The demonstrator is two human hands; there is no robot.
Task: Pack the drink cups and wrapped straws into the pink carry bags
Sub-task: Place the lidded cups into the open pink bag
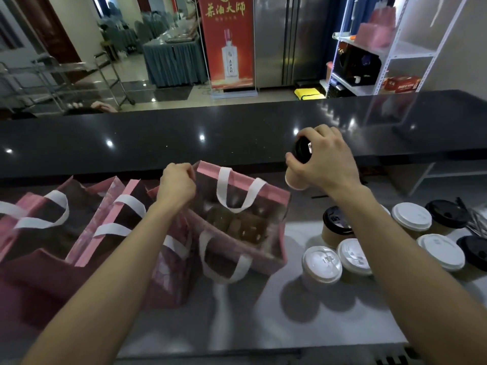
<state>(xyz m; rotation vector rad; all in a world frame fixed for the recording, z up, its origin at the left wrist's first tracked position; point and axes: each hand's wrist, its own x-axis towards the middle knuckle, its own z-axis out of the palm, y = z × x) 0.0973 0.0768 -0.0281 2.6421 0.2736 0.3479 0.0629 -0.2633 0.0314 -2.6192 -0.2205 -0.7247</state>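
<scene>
Fingers round black-lidded cup, left hand pinching open pink bag

The right hand hides most of a black-lidded cup; the black-lidded cup at the right edge is cut off.

Beyond your work surface you have a long glossy black counter, and past it a red banner showing a white bottle stands on the tiled floor just left of a steel refrigerator. To your right, a white shelving rack holds a red box on a lower shelf. Far left you can see a metal trolley, with a cloth-draped table further back.
</scene>
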